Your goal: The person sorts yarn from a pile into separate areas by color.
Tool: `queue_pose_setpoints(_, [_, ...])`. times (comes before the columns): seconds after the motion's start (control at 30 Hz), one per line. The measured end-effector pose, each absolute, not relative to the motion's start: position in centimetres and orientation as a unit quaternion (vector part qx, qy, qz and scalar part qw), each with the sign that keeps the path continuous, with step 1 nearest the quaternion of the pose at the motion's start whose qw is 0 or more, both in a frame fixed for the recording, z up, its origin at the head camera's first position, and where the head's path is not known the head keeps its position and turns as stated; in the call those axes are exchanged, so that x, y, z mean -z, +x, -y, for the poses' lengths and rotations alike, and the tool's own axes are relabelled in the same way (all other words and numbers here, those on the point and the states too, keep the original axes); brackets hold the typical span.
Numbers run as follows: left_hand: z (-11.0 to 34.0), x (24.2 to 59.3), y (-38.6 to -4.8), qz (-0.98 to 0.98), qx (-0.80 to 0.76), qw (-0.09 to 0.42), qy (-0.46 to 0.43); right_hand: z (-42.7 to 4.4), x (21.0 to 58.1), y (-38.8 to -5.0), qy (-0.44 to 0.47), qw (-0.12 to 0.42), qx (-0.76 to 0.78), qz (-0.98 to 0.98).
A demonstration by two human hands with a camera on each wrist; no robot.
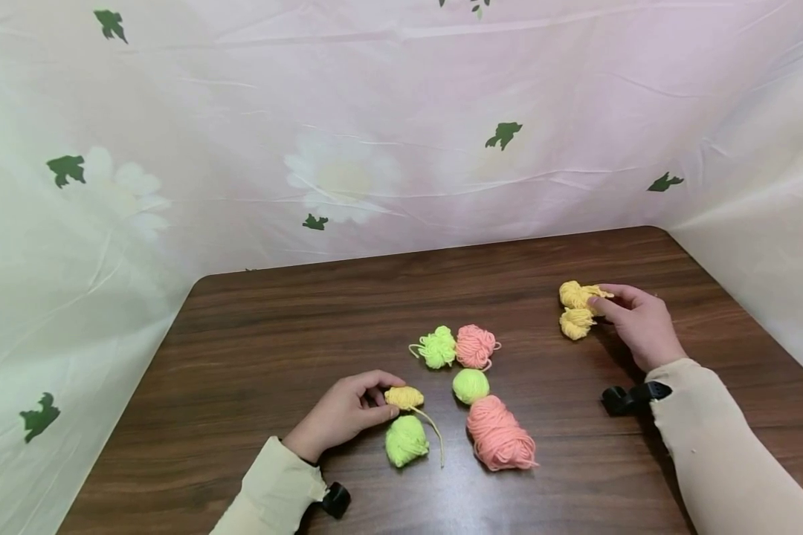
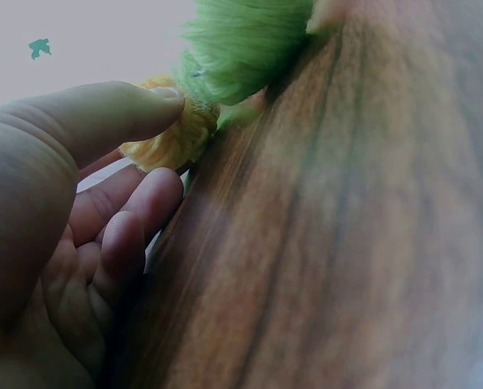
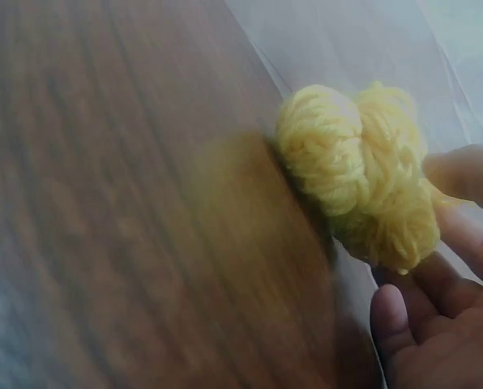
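Between thumb and fingers my left hand (image 1: 348, 410) pinches a small yellow yarn ball (image 1: 404, 397) with a loose tail. Just below it lies a green yarn ball (image 1: 406, 441); in the left wrist view the green ball (image 2: 245, 49) sits against the yellow one (image 2: 173, 134). My right hand (image 1: 639, 323), at the right of the table, pinches a yellow yarn bundle (image 1: 577, 295) with rounded lobes. The right wrist view shows this bundle (image 3: 359, 174) at the fingertips of the right hand (image 3: 444, 284), with the little finger off it.
Mid-table, a light green yarn bundle (image 1: 438, 347) touches a pink one (image 1: 475, 346). Below them are a green ball (image 1: 471, 386) and a larger pink skein (image 1: 501, 435). The brown wooden table (image 1: 274, 327) meets a floral cloth (image 1: 401, 148) at its back and sides.
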State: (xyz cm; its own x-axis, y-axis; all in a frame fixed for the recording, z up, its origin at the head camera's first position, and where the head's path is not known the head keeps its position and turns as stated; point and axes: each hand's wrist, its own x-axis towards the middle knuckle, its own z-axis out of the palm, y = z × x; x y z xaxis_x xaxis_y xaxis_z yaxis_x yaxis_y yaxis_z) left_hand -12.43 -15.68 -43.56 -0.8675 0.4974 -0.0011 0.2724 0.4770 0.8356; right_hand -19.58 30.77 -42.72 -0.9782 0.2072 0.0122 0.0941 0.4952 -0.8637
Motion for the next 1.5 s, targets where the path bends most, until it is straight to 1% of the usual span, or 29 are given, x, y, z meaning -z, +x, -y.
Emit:
queue_pose_setpoints(0.23, [15.6, 43.7, -12.3, -0.846, -0.467, 0.124, 0.226, -30.4, 41.9, -19.2, -0.101, 0.102, -0.503, 0.852])
queue_pose_setpoints(0.43, [15.5, 43.8, -12.4, -0.845, -0.47, 0.12, 0.227, -29.9, 41.4, -19.1, -0.083, 0.135, -0.527, 0.835])
queue_pose_setpoints(0.67, [15.6, 43.8, -12.4, -0.847, -0.464, 0.121, 0.229, -29.1, 40.9, -18.8, -0.069, 0.156, -0.53, 0.831])
queue_pose_setpoints(0.87, [15.6, 43.7, -12.5, -0.848, -0.464, 0.119, 0.229, -28.2, 40.3, -18.6, -0.044, 0.155, -0.533, 0.831])
queue_pose_setpoints(1.5, [15.7, 43.8, -12.5, -0.849, -0.46, 0.115, 0.232, -24.3, 39.3, -17.3, 0.058, 0.117, -0.455, 0.881])
